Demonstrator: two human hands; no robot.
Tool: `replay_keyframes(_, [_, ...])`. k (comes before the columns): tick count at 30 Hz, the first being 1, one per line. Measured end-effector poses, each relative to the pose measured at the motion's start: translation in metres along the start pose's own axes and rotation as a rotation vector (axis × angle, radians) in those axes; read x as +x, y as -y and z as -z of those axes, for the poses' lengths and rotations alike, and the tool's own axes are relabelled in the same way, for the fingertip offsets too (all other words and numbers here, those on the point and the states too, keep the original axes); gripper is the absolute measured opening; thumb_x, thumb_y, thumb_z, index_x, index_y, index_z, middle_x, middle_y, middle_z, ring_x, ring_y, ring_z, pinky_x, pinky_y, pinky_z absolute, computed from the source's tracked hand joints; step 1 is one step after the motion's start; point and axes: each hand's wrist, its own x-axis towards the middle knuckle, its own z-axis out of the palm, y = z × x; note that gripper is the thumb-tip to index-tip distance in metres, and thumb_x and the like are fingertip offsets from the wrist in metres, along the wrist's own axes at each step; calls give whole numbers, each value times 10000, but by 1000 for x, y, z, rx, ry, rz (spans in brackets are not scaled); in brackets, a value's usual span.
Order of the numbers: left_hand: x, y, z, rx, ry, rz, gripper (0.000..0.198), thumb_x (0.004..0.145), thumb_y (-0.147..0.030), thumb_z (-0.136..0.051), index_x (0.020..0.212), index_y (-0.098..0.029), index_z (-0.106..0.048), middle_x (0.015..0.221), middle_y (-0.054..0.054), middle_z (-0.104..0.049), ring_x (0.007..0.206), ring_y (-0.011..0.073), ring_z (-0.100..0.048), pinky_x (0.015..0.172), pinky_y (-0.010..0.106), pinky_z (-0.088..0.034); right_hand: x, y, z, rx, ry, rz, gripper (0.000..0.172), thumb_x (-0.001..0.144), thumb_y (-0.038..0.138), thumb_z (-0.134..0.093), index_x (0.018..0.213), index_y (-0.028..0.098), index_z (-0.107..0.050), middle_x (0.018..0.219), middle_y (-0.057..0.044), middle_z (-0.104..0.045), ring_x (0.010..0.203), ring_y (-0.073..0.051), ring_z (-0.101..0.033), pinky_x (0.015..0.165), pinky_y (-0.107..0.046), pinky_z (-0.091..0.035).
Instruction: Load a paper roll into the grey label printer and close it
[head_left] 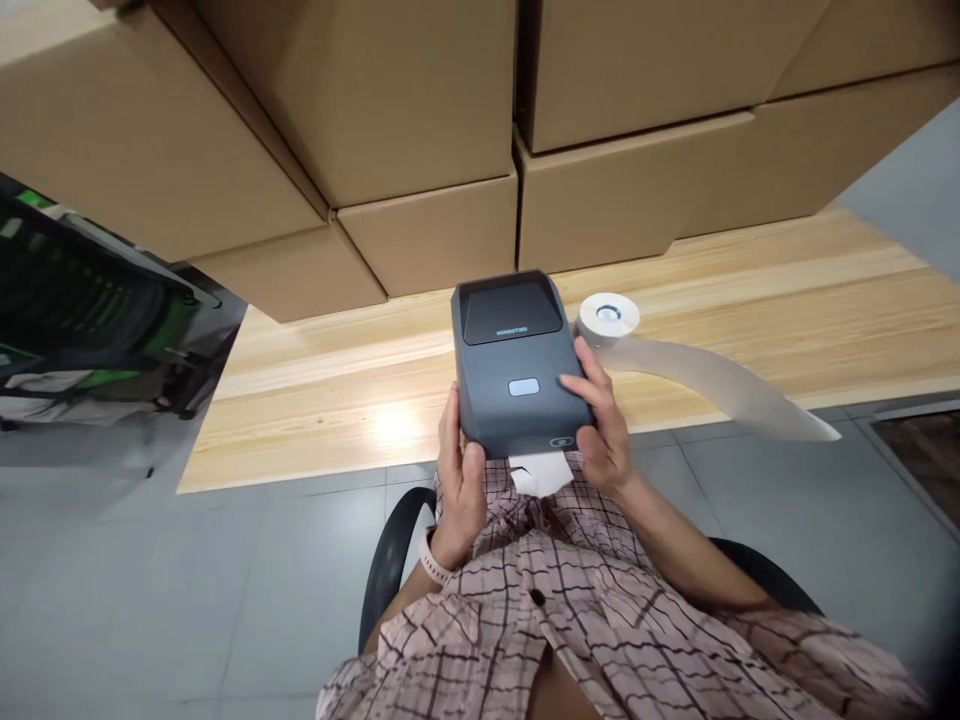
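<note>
A dark grey label printer (514,365) rests at the near edge of a pale wooden table (315,400), with white label paper (541,472) sticking out of its front slot. My left hand (459,480) grips the printer's lower left corner, thumb on top. On the right side my right hand (604,425) holds the printer, fingers laid over its top edge. A roll of label backing (609,318) lies just right of the printer, its long strip (720,385) trailing off over the table edge.
Large cardboard boxes (420,120) are stacked on the table right behind the printer. A black and green chair (82,310) stands at the left. I sit in a black chair (390,560) over a grey tiled floor (187,600).
</note>
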Motion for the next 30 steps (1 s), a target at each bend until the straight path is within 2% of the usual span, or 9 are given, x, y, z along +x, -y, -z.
replay_keyframes(3, [0, 0, -4, -3, 8, -10, 613, 1092, -550, -428, 1680, -384, -380, 1781, -3, -370, 1680, 288, -282, 1395, 479, -245, -19, -1, -5, 74, -44, -128, 620, 1104, 602, -297, 1680, 387, -369, 1804, -23, -294, 1657, -335, -325, 1304, -652, -389])
replay_keyframes(6, [14, -10, -1, -13, -11, -80, 591, 1093, -584, -399, 1657, -410, -424, 1761, -28, -407, 1680, 285, -283, 1408, 489, -212, -5, 8, -1, 72, -17, -141, 729, 1069, 719, -271, 1715, 380, -285, 1818, -25, -256, 1672, -353, -280, 1338, -642, -338])
replay_keyframes(9, [42, -23, 2, 44, -41, -180, 569, 1087, -610, -415, 1616, -416, -490, 1748, -40, -427, 1686, 280, -267, 1425, 487, -107, 39, 19, 6, -28, 0, -87, 822, 1030, 797, -218, 1722, 354, -245, 1801, -59, -291, 1662, -363, -302, 1343, -629, -331])
replay_keyframes(12, [75, -24, 0, -42, -98, -201, 549, 1086, -605, -431, 1547, -341, -569, 1656, 42, -540, 1614, 287, -418, 1386, 506, -240, 97, 26, 10, -141, -21, -15, 809, 1024, 809, -150, 1677, 362, -319, 1746, -66, -386, 1631, -342, -369, 1331, -614, -349])
replay_keyframes(17, [113, 5, -5, -142, 26, 81, 659, 892, -523, -779, 1473, -281, -585, 1629, 120, -564, 1562, 323, -484, 1331, 526, -334, 185, 15, 5, -117, -68, 12, 750, 1053, 790, -215, 1561, 298, -464, 1613, -81, -572, 1497, -266, -555, 1272, -483, -435])
replay_keyframes(22, [118, 13, -4, -251, 188, 217, 637, 878, -424, -781, 1459, -249, -584, 1583, 158, -601, 1491, 321, -559, 1278, 540, -408, 242, -16, 1, -118, -8, -96, 567, 1112, 653, -366, 1508, 263, -477, 1612, -51, -568, 1495, -216, -542, 1283, -442, -389])
replay_keyframes(25, [117, 7, -5, -221, 176, 208, 661, 860, -452, -804, 1439, -219, -588, 1555, 176, -619, 1443, 325, -596, 1241, 527, -446, 251, -22, 4, -101, 28, -172, 521, 1123, 475, -525, 1554, 208, -407, 1706, -92, -463, 1572, -193, -440, 1300, -365, -343])
replay_keyframes(27, [118, 5, -5, -187, 180, 205, 708, 830, -446, -829, 1449, -219, -572, 1562, 177, -615, 1410, 319, -617, 1199, 512, -482, 240, -17, 9, -126, -58, -99, 531, 1087, 349, -618, 1552, 204, -406, 1724, -106, -430, 1572, -194, -429, 1267, -353, -377])
replay_keyframes(30, [122, 7, -5, -112, 194, 199, 720, 814, -404, -826, 1458, -221, -559, 1553, 172, -621, 1352, 295, -648, 1145, 481, -518, 205, -3, 14, -205, -113, 104, 174, 1053, 327, -607, 1190, 228, -647, 1351, -111, -718, 1245, -237, -654, 1083, -402, -501])
